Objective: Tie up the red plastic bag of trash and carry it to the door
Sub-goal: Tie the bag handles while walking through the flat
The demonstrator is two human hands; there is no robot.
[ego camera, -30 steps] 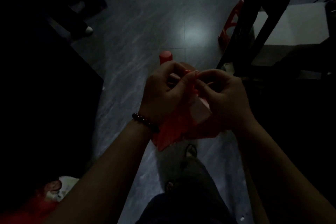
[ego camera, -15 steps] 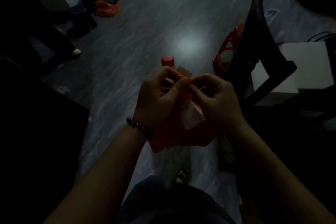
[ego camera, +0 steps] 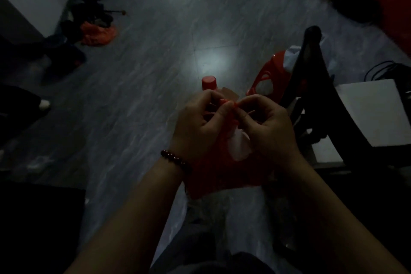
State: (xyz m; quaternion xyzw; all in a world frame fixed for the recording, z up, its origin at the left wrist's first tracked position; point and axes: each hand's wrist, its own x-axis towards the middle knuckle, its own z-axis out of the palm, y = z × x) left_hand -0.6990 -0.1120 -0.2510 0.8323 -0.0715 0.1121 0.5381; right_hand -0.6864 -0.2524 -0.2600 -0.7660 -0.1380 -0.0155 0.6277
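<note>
The red plastic bag (ego camera: 222, 176) hangs in the air in front of me, with white trash (ego camera: 239, 145) showing at its top. My left hand (ego camera: 195, 127), with a bead bracelet on its wrist, pinches the bag's handles from the left. My right hand (ego camera: 269, 128) pinches them from the right. The fingertips of both hands meet at the bag's twisted top (ego camera: 231, 104). The room is dim, and whether a knot has formed is hidden by the fingers.
A red-capped bottle (ego camera: 209, 82) stands on the grey floor just beyond my hands. A red plastic stool (ego camera: 266, 78) and a dark chair (ego camera: 311, 87) stand to the right, beside a white box (ego camera: 375, 113). An orange bag (ego camera: 100, 34) and dark shoes lie at far left.
My view has tilted up and forward, showing more floor ahead. Both hands stay pinched on the bag's top with only small finger movements.
</note>
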